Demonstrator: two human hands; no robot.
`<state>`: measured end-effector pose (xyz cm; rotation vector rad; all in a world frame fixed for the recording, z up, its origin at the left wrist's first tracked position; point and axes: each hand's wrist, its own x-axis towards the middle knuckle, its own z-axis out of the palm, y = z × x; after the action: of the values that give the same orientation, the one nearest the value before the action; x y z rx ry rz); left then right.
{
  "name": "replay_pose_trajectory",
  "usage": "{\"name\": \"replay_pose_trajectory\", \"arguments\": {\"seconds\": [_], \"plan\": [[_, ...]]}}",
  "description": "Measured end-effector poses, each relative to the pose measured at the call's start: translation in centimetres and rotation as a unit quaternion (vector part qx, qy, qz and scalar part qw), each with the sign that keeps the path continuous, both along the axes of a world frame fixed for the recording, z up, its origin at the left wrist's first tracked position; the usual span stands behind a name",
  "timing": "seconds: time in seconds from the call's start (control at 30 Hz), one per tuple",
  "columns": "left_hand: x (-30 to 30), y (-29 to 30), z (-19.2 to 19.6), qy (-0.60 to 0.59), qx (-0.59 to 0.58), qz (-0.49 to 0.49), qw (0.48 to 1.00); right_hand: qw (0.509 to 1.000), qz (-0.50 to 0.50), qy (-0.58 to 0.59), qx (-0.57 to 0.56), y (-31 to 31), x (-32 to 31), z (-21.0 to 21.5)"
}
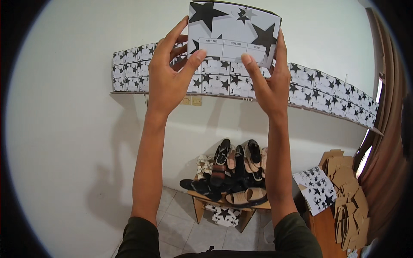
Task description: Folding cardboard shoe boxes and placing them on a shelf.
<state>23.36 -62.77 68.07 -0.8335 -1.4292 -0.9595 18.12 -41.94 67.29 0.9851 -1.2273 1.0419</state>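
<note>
Between my two raised hands is a white shoebox (234,30) printed with black stars, its end panel with a blank label grid facing me. My left hand (170,71) grips the box's left side, thumb on the lower front. On the right side my right hand (273,79) holds it the same way, thumb near the label's lower edge. Behind the box runs a long wall shelf (206,94) stacked with rows of matching star-printed boxes (316,84). The held box hides part of the stacked rows.
Below the shelf, a low wooden bench (198,202) carries several shoes and sandals (247,197), with star-printed boxes (226,216) underneath. At the right, a star-printed sheet (317,189) and flattened brown cardboard pieces (350,202) lie on a wooden table (322,228). A brown curtain (385,142) hangs beyond.
</note>
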Motion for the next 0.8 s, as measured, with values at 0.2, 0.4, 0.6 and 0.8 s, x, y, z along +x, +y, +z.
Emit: {"name": "replay_pose_trajectory", "arguments": {"seconds": [0.2,0.4,0.6,0.8], "plan": [[-10.1,-3.0,1.5,0.002,-0.004,-0.024,1.0,1.0,0.014,-0.002,0.02,-2.1,-8.3,2.1],[-19.9,-6.0,3.5,-0.002,-0.025,-0.029,0.999,0.996,-0.077,0.02,0.027,-4.3,-17.3,3.6],[-29.5,-8.4,5.7,-0.01,-0.041,-0.032,0.999,0.99,-0.136,-0.002,0.031,-6.0,-24.8,5.4],[-35.7,-8.3,4.1,0.016,-0.021,-0.076,0.997,0.979,-0.186,-0.07,0.042,-6.8,-29.7,5.3]]}}
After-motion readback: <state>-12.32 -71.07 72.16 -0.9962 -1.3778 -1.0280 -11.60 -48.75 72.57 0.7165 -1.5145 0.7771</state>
